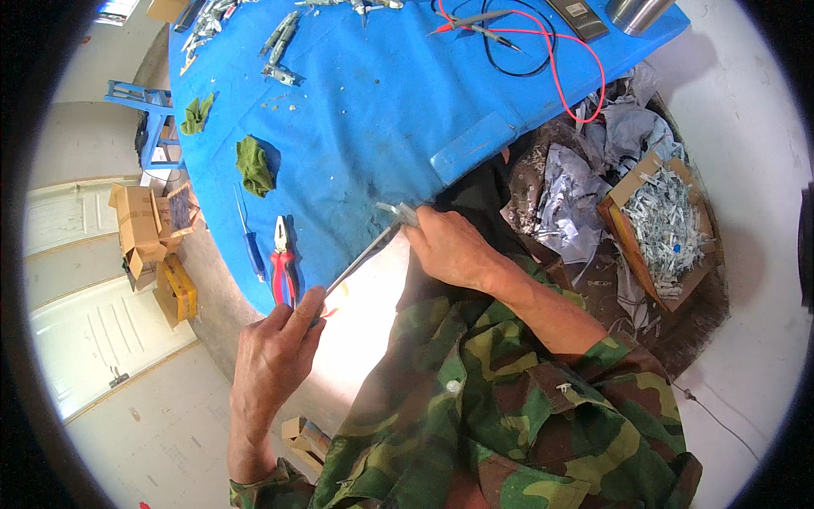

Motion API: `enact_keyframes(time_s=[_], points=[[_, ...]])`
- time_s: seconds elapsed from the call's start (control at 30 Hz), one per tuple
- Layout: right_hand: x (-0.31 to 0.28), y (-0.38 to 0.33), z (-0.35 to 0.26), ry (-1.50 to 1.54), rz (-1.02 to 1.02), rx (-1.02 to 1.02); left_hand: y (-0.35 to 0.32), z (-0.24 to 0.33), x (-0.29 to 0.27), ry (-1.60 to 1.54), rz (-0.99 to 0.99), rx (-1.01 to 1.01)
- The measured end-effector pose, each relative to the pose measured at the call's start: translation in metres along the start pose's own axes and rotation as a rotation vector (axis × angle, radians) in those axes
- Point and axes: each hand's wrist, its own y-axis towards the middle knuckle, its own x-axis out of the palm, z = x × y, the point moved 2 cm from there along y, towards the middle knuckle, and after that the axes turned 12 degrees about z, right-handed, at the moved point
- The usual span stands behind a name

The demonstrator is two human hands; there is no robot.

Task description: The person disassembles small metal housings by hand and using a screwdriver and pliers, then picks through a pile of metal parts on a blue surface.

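Note:
My left hand is wrapped around the handle of a screwdriver, whose long metal shaft slants up and to the right. The tip of that shaft meets a small light grey part at the table's near edge. Fingers of my right hand pinch this part and hide much of it. Just beyond my left hand, pliers with red and black handles lie on the blue cloth. To their left rests a second screwdriver with a blue handle.
Two crumpled green cloths lie on the table's left side. Several grey parts sit at the far edge. Red and black test leads are at the far right, beside a metal cup. A carton of scraps stands right of the table.

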Motion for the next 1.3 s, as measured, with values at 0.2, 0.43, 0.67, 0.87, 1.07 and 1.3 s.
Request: enact_keyframes(time_s=[0.2,0.43,0.67,0.87,1.07,1.3], points=[[-0.001,-0.001,-0.001,-0.006,0.019,-0.044,0.001,-0.020,0.011,-0.296,0.027,-0.066],[0.002,0.001,0.003,-0.006,0.049,-0.082,-0.006,-0.030,0.026,-0.328,-0.024,-0.160],[-0.002,0.001,0.001,-0.012,0.024,-0.026,-0.009,0.001,0.009,0.107,0.084,0.094],[-0.003,0.001,0.001,-0.032,0.008,-0.033,-0.008,-0.004,0.017,0.116,0.106,0.115],[-0.001,0.000,0.001,-0.037,0.009,-0.066,-0.006,-0.014,0.021,-0.129,0.059,0.003],[-0.003,0.001,0.000,-0.039,0.015,-0.071,-0.008,-0.026,0.033,-0.271,-0.013,-0.163]])
